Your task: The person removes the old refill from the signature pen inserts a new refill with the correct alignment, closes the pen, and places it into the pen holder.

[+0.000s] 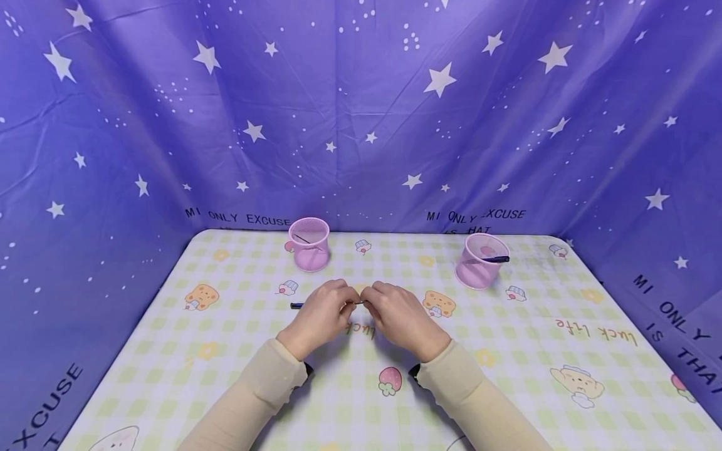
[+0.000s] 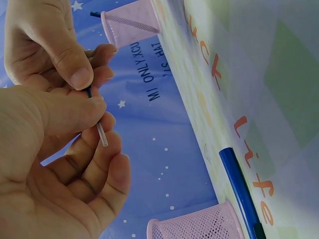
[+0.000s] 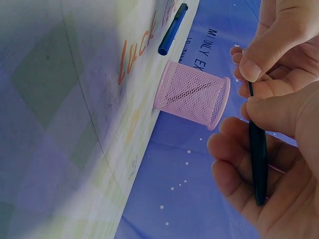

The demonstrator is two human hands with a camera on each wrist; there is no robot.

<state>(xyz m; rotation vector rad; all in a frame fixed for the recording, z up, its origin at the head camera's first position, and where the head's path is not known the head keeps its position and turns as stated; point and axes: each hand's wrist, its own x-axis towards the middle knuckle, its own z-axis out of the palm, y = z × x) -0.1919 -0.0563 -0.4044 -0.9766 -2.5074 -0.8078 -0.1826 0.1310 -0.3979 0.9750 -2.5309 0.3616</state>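
Over the middle of the table my left hand (image 1: 326, 313) and right hand (image 1: 403, 314) meet fingertip to fingertip. My left thumb and fingers pinch a thin pen refill, whose clear tube end (image 2: 102, 134) sticks out below the thumb in the left wrist view. The right hand pinches a dark, tapered pen piece (image 3: 258, 164) lying along its palm. Between the two thumbs runs a thin dark stem; where it joins the pen piece is covered by the right thumb. A blue pen barrel (image 2: 239, 186) lies on the tablecloth beside my left hand.
Toward the back left stands a pink mesh pen cup (image 1: 311, 254) with a thin dark stick inside. A second pink mesh cup (image 1: 476, 272) at the back right holds a dark blue pen (image 1: 496, 259). A purple star-print curtain (image 1: 361, 94) closes off the table's far edge.
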